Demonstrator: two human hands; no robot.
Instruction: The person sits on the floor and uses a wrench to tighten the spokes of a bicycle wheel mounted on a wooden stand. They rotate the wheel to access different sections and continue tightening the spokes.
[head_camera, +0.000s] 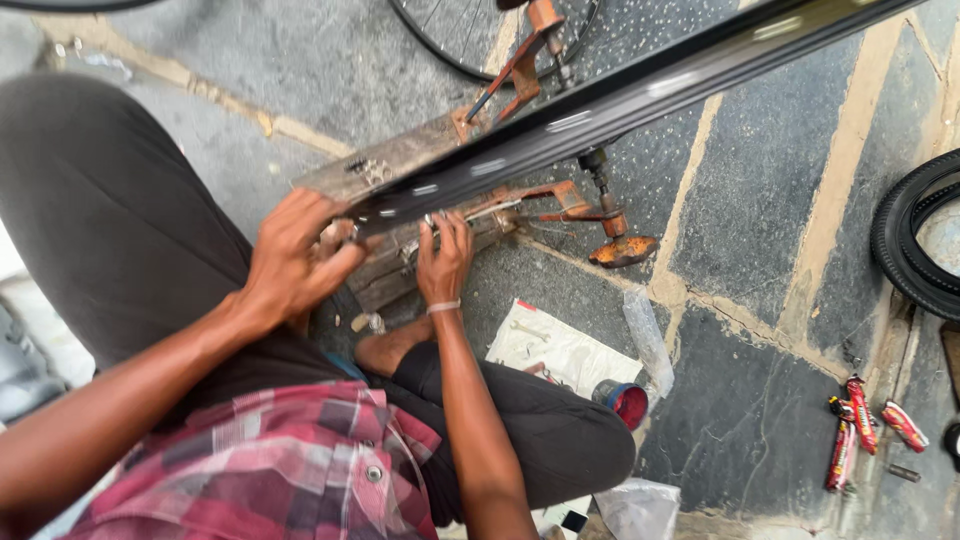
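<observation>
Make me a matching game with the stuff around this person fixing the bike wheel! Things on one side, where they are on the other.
Things:
1. black rim
2. small red-lined tin
3. black tyre
4. white paper with a spanner

Places:
A. far right edge of the floor
B. under both hands, on the rusty orange stand
C. beside the person's knee, by the paper
D. flat on the floor below the right hand

Pairs: 1-B, 2-C, 3-A, 4-D

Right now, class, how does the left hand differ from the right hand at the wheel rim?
The left hand is curled with its back to the camera, while the right hand reaches its fingertips up to the bicycle wheel rim. The right hand's wrist carries a pale band; the left hand's wrist is bare. Both work at the rim, above the rusty truing stand.
</observation>
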